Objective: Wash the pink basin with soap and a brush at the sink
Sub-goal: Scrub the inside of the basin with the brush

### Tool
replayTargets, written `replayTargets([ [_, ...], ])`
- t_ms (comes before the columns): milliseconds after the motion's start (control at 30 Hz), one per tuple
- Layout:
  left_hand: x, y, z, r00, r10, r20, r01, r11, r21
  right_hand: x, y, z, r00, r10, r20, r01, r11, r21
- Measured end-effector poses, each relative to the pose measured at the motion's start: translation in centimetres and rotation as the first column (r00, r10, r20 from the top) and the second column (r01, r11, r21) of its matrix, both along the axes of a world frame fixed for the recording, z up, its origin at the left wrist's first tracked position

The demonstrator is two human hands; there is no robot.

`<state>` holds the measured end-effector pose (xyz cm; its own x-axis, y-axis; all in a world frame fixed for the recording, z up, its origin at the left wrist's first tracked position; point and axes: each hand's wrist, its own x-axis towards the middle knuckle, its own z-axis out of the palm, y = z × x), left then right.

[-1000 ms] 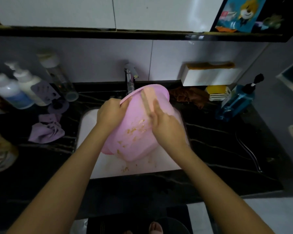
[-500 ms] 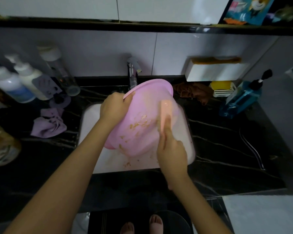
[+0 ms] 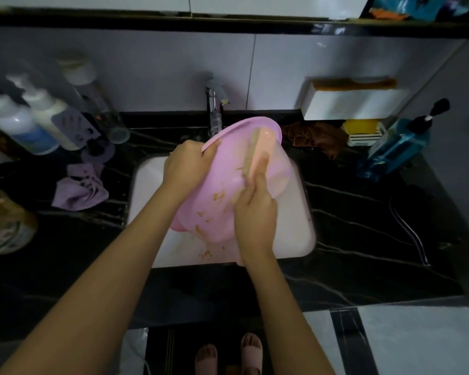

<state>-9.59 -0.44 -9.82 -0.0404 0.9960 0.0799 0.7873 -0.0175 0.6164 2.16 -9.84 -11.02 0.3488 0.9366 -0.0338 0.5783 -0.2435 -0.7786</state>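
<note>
The pink basin (image 3: pixel 222 185) is tilted on its side over the white sink (image 3: pixel 298 228), its outer underside facing me and smeared with tan residue. My left hand (image 3: pixel 186 165) grips its upper left rim. My right hand (image 3: pixel 255 209) holds a peach-coloured brush (image 3: pixel 256 148) flat against the basin's outside, its head near the upper rim. The tap (image 3: pixel 214 112) stands just behind the basin. The basin's inside is hidden from me.
Pump bottles (image 3: pixel 41 117) and a clear bottle (image 3: pixel 98 104) stand on the black counter at the left, with a purple cloth (image 3: pixel 79 189). At the right lie a brown cloth (image 3: pixel 317 138), a yellow sponge box (image 3: pixel 363 131) and a blue pump bottle (image 3: pixel 395 147). A white wall holder (image 3: pixel 349 102) hangs above.
My right hand has slid the brush across the basin's outside, first down to the right side, then back up toward the rim. My left hand has kept its grip on the rim.
</note>
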Motion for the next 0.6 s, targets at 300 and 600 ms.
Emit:
replayTargets([
  [300, -1.3, 0.3, 0.0, 0.998, 0.044, 0.045, -0.044, 0.999, -0.007, 3.2, 0.0, -1.3, 0.979, 0.005, 0.204, 0.000, 1.000, -0.028],
  [600, -0.6, 0.2, 0.4, 0.998, 0.012, 0.055, -0.011, 1.000, -0.019, -0.4, -2.7, -2.1, 0.939, 0.184, 0.290, -0.220, 0.971, 0.096],
])
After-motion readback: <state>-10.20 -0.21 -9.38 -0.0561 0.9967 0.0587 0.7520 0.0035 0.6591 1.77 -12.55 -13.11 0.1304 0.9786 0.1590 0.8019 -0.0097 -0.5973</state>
